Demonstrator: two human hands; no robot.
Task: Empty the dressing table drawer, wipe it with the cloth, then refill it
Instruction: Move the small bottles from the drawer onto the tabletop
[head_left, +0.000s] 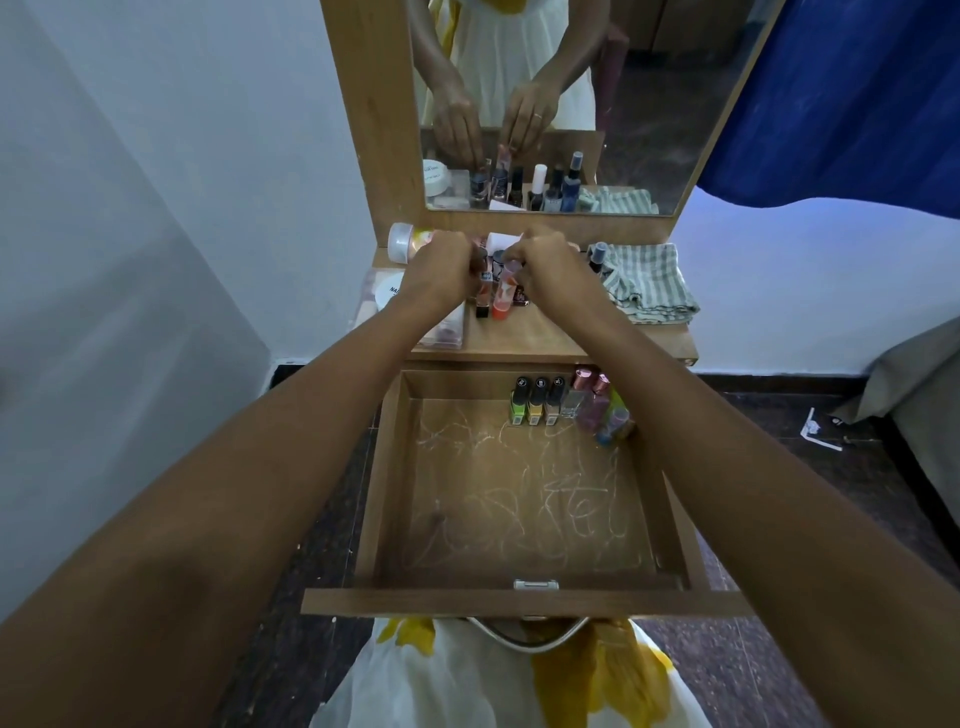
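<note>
Head view of a wooden dressing table (540, 338) with its drawer (519, 603) pulled fully out toward the person, long axis running from the table front to the handle (536, 585) at the near edge. The drawer floor is mostly bare and marked with pale scribbles; a row of three black-capped nail polish bottles (536, 402) stands upright against the far wall, and just to their right a cluster of taller bottles with pinkish caps (597, 400) leans in the far right corner. Both arms reach over the drawer to the tabletop. The left hand (441, 270) is closed around the top of a slim bottle with a black base (483, 299), which stands upright. The right hand (540, 265) pinches the cap of an orange-based bottle (503, 299), also upright, touching or just beside the first. Further bottles stand behind the hands, partly hidden. A white-lidded jar (402, 241) lies on its side at the back left, and a clear box (447, 327) sits at the left edge. The striped cloth (647, 283) lies crumpled at the right of the tabletop, a dark-capped bottle (597, 257) just beside it. The mirror (571, 104) reflects both hands and the bottles.
</note>
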